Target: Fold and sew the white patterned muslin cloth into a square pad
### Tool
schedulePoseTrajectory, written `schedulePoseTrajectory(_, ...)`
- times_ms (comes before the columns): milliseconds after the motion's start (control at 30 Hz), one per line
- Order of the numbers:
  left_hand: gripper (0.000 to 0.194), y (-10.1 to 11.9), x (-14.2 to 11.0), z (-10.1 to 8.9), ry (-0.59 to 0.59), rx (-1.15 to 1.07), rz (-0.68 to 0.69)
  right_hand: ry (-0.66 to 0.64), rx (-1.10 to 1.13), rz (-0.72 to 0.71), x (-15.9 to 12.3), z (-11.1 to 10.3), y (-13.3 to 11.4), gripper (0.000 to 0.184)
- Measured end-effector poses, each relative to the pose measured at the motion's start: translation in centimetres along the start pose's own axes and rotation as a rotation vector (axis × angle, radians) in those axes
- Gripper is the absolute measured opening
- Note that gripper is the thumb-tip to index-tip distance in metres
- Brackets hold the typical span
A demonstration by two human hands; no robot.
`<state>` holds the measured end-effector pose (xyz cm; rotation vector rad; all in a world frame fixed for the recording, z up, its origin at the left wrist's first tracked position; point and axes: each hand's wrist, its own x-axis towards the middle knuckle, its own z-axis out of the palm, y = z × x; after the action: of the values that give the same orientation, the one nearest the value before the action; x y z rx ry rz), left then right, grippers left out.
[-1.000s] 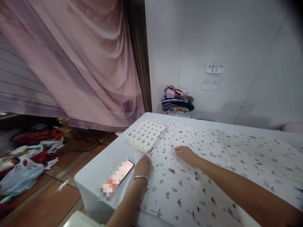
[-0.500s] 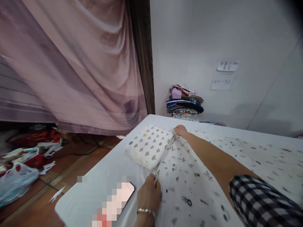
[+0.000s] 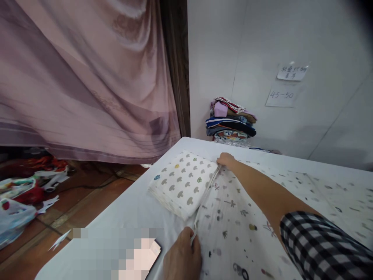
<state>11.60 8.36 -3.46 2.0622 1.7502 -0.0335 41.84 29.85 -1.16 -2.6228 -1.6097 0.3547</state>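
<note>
left hand [image 3: 183, 256], low in view: thumb and fingers pinch the near part of the left edge of a thin white cloth with small scattered plant and dot prints [image 3: 241, 221]. right hand [image 3: 226, 160], farther up the table: fingers curled, pinching the far corner of the same cloth. edge runs between both hands, slightly gathered; cloth spreads to the right over the white table [image 3: 128, 206], with creases under the right forearm. black-and-white checked sleeve [image 3: 317, 241] on the right arm, over the cloth.

just left of the pinched edge: folded white cloth with grey mushroom-like prints [image 3: 182, 182], lying flat in layers, a few yellow, blue and green motifs. nearer, left of the left hand: phone with black edge [image 3: 150, 258], mostly pixelated, on the table.

beyond the far table edge: stack of folded multicoloured fabrics [image 3: 230, 126] by the pale wall [image 3: 262, 39]. two white handwritten paper notes [image 3: 282, 95] on the wall, lower reads 45-50. left: draped pink-mauve curtain [image 3: 116, 85]; below it, translucent plastic bag [image 3: 16, 221] near paper scraps on brown floor tiles [image 3: 78, 198].
</note>
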Motion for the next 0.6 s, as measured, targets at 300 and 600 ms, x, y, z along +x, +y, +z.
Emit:
schedulePoseTrajectory(300, 0.015, 0.0, -0.1, -0.1, 0.016, -0.013, 0.007, 0.029, -0.081, -0.092, 0.0, -0.2, -0.3, 0.039)
schedulePoseTrajectory(600, 0.016, 0.1, -0.2, -0.3, 0.003, -0.018, 0.001, -0.004, -0.077, -0.105, 1.7, 0.6, 0.6, 0.033)
